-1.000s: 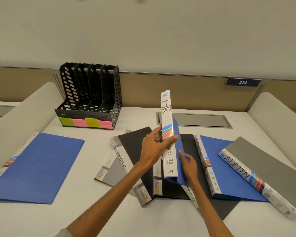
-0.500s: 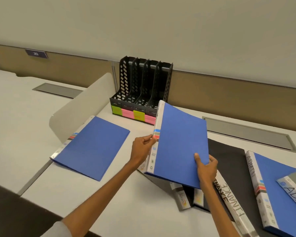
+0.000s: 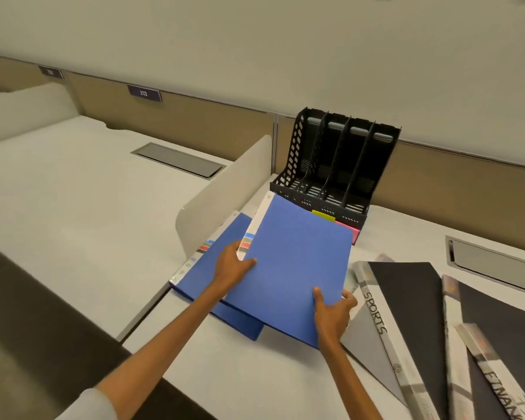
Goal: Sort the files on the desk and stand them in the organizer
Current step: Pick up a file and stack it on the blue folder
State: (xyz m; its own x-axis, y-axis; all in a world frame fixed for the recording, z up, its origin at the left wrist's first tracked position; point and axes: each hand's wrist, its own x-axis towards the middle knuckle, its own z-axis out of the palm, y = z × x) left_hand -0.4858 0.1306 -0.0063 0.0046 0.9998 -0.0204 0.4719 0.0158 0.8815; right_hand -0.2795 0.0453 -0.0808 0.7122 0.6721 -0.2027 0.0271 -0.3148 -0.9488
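Observation:
A blue ring binder (image 3: 294,262) with a white spine is held flat, partly over a second blue binder (image 3: 206,268) lying on the desk. My left hand (image 3: 232,265) grips its spine edge, thumb on the cover. My right hand (image 3: 331,310) grips its near right corner. Behind it stands the black organizer (image 3: 340,165) with several empty slots and coloured labels along its front. To the right lie a grey and black SPORTS binder (image 3: 376,322) and dark binders (image 3: 497,344), one marked FINANCE.
A low white divider (image 3: 225,195) rises left of the blue binders. The neighbouring desk (image 3: 73,201) spreads to the left with a grey cable hatch (image 3: 179,160). Another hatch (image 3: 494,260) sits at the right. A tan partition runs along the back.
The blue binder was upright a second ago, then tilted; it has come down flat over the other blue binder at the left. My view has swung left.

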